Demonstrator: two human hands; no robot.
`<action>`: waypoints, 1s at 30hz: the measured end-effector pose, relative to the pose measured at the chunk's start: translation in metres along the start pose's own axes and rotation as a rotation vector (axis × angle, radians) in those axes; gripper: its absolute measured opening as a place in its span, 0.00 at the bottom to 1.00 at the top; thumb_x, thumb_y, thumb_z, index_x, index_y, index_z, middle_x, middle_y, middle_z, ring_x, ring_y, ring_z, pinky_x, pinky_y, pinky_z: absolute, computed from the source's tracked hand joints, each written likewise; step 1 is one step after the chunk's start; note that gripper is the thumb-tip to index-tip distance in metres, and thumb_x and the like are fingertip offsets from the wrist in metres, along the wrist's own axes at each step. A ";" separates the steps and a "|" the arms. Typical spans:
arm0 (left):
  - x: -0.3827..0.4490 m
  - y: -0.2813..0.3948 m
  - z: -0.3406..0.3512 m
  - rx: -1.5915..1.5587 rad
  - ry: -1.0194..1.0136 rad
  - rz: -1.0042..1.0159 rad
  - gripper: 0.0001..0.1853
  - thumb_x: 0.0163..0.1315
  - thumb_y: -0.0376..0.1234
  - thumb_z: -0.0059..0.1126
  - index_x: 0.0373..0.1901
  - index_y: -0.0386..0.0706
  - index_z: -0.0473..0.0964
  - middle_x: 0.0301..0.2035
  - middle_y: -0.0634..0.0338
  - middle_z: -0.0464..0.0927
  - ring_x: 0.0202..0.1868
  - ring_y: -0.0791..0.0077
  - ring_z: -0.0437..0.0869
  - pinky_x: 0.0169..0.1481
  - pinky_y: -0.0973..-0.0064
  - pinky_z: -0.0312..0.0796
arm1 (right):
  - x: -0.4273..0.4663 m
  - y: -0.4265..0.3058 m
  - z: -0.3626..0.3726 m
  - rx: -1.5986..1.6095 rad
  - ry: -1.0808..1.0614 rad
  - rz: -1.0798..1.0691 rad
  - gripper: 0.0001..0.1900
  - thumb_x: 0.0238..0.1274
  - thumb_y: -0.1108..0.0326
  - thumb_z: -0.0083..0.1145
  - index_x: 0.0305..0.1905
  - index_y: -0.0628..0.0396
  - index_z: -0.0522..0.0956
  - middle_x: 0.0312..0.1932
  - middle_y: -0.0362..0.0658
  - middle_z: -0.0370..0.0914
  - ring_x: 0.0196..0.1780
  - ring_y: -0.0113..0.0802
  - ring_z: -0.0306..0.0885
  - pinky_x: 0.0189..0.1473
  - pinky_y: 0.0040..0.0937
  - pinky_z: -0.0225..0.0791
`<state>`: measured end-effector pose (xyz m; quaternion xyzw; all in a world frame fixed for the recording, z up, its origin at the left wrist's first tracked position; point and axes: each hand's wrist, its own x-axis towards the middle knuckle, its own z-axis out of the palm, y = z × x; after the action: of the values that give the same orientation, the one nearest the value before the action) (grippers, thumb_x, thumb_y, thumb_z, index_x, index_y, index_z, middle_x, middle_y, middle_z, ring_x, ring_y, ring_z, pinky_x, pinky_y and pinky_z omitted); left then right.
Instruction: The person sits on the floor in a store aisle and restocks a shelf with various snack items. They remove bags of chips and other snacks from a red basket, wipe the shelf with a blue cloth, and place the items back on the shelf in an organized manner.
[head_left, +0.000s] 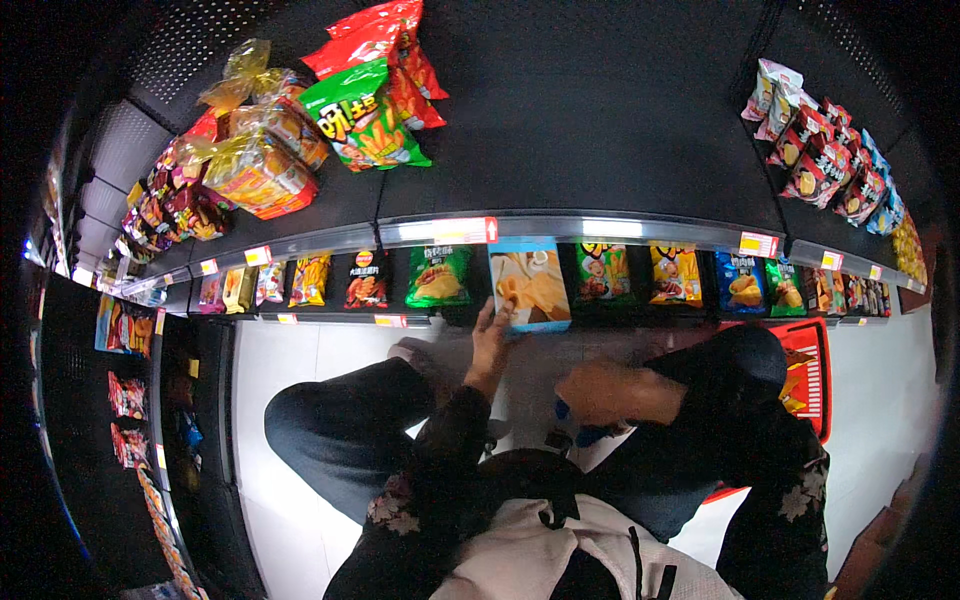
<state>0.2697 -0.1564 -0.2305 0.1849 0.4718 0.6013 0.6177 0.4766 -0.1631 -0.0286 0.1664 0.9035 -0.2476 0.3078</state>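
My left hand (489, 346) grips the lower left edge of a light-blue snack box (529, 279) with biscuits or crisps pictured on its front. The box stands upright at the lower shelf, below the shelf's price rail. To its left is a green crisp bag (439, 277); to its right, another green snack bag (602, 274). My right hand (622, 394) is motion-blurred in front of my right knee, lower than the box and apart from it. Something dark blue shows beside its fingers, and whether the hand holds it is unclear.
A red plastic shopping basket (823, 375) with yellow packets stands on the floor beyond my right knee. The upper black shelf (570, 150) bears a green snack bag (365, 120), bagged bread (262, 176) and red packets (821, 169). Another shelf unit (82, 427) rises at the left.
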 end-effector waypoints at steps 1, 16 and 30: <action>0.009 -0.004 -0.004 0.010 0.016 -0.030 0.39 0.63 0.44 0.73 0.72 0.45 0.65 0.57 0.53 0.78 0.58 0.58 0.82 0.50 0.54 0.84 | -0.002 -0.003 0.000 -0.018 -0.012 -0.004 0.12 0.64 0.67 0.58 0.45 0.64 0.81 0.35 0.58 0.85 0.40 0.51 0.88 0.39 0.46 0.80; 0.097 -0.048 -0.059 0.277 -0.010 0.105 0.30 0.68 0.44 0.68 0.70 0.47 0.71 0.56 0.59 0.78 0.53 0.68 0.83 0.48 0.69 0.82 | 0.002 -0.005 0.048 0.008 0.095 0.014 0.12 0.55 0.66 0.63 0.42 0.62 0.81 0.34 0.55 0.86 0.40 0.52 0.87 0.41 0.51 0.78; 0.051 -0.031 0.034 1.449 0.331 0.162 0.66 0.42 0.48 0.84 0.81 0.56 0.48 0.78 0.42 0.47 0.76 0.38 0.55 0.74 0.39 0.59 | -0.003 -0.007 0.056 0.044 0.178 -0.020 0.11 0.58 0.66 0.60 0.42 0.62 0.83 0.33 0.55 0.87 0.38 0.52 0.88 0.38 0.50 0.79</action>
<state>0.3064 -0.1049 -0.2571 0.4869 0.8214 0.2036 0.2160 0.5025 -0.1999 -0.0626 0.1856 0.9231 -0.2548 0.2201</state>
